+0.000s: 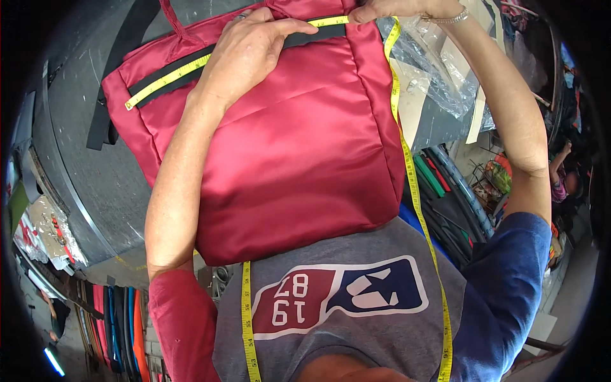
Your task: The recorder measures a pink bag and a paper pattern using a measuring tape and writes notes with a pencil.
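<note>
A shiny dark red bag [286,146] lies across the table's edge and over my lap side, with a black band [172,81] along its top. A yellow measuring tape [165,81] is laid along that band, its metal end near the bag's left corner. My left hand [249,54] rests on the tape and band with fingers spread, the index finger stretched out along the tape. At the bag's upper right corner, my right hand [407,9] pinches the tape; its fingertips are partly cut off by the frame. From there the tape hangs down and loops around my neck.
The dark grey table [76,172] has a black strap [102,121] beside the bag. Clear plastic sheeting [445,83] and beige pieces lie at the upper right. Rolls of coloured material [439,175] stand lower right, more [118,318] lower left. Other people are partly visible at both sides.
</note>
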`<state>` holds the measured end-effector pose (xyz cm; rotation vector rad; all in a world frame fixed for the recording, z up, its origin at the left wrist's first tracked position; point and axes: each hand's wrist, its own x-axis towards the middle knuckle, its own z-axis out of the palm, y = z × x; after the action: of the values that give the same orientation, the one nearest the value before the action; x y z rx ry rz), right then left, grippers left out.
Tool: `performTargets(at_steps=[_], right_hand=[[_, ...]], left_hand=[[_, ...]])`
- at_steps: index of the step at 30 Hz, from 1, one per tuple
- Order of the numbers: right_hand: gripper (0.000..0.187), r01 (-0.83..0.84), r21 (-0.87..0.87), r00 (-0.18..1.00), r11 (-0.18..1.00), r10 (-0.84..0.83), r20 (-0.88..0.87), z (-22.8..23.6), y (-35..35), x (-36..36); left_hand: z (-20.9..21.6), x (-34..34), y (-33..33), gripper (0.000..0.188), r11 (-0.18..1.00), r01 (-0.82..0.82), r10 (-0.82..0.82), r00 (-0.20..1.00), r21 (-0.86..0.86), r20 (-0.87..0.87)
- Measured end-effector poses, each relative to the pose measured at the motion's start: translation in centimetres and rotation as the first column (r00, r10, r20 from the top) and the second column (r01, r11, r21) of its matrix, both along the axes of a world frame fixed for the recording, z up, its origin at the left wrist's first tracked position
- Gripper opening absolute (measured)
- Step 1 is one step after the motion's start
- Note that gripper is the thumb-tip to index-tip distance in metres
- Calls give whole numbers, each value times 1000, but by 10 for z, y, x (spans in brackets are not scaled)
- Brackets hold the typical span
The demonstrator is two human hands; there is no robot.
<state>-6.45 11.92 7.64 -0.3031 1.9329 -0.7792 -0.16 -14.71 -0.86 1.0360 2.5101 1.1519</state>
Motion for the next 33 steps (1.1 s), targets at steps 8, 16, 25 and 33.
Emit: performTargets(at_steps=[8,16,25,33], right_hand=[[29,74,-90,996,993,-70,48,-22,22,3],[26,198,-70,977,978,-203,-64,-31,26,15],[29,251,-207,962,946,-268,-58,-34,28,24],[22,180,-153,974,972,-197,-109,-36,30,24]], left_hand=[[2,-4,-1,34,1000,-14,16,995,-21,102],[-1,-6,-1,34,998,11,-8,999,-61,49],[3,-6,1,36,998,23,-19,998,-62,62],[2,-7,1,37,997,30,-23,995,-66,93]])
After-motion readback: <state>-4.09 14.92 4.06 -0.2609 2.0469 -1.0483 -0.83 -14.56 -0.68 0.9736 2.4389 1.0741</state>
